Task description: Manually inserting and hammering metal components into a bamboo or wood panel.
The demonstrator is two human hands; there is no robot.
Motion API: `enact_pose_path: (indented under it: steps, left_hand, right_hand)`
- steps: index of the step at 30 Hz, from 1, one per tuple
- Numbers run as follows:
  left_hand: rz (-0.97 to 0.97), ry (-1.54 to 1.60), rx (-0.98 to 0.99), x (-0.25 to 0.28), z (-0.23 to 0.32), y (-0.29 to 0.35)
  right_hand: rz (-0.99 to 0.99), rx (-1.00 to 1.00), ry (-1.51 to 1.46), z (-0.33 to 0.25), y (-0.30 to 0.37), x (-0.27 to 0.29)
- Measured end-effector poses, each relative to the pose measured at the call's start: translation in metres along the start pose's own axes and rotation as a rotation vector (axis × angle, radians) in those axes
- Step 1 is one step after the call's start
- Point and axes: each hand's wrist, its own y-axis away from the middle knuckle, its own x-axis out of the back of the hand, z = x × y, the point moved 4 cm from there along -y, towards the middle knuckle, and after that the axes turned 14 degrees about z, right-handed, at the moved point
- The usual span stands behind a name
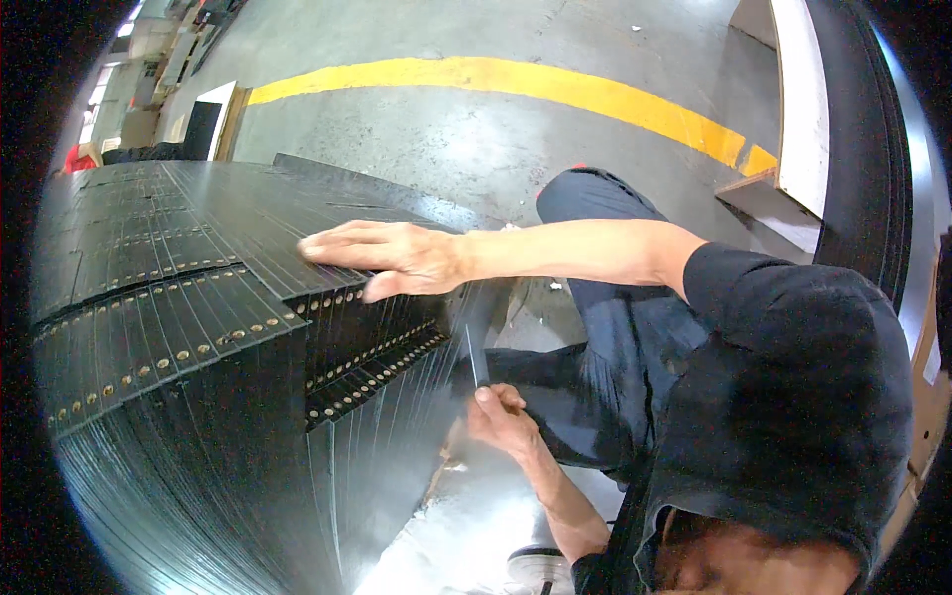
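Note:
My right hand lies palm down, fingers stretched out, on the upper face of a large stack of black panels. Its fingertips are slightly blurred. Just under that hand, a recess in the stack shows rows of small brass-coloured holes. Lower and nearer my body, my left hand is closed with the thumb on top. From it a thin, pale, blade-like strip points up beside the stack's side. Its lower end is hidden in the fingers, and its exact kind cannot be made out.
My bent legs in dark trousers are right of the stack. A yellow line crosses the grey floor. White-faced boards and upright black sheets stand at the right. A round object sits at the lower edge.

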Motion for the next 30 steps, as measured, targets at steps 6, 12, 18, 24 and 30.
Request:
enact_pose_path:
  steps: [6, 12, 18, 24, 30]
  left_hand:
    - [-0.004, 0.095, -0.019, -0.005, 0.002, -0.002]
    - [-0.018, 0.147, 0.055, -0.007, -0.007, -0.003]
    - [0.066, 0.133, 0.144, 0.001, 0.003, -0.002]
    - [-0.092, 0.088, 0.111, 0.0, -0.012, -0.01]
    - [-0.095, 0.192, 0.044, 0.008, -0.009, -0.013]
  right_hand:
    - [-0.073, -0.19, -0.01, 0.024, 0.052, 0.032]
    - [-0.146, -0.18, 0.181, 0.02, 0.049, 0.057]
    - [0.065, -0.207, 0.056, -0.026, -0.032, 0.012]
    - [0.119, -0.289, -0.084, -0.004, -0.034, 0.004]
    - [0.217, -0.47, 0.06, 0.038, 0.009, 0.017]
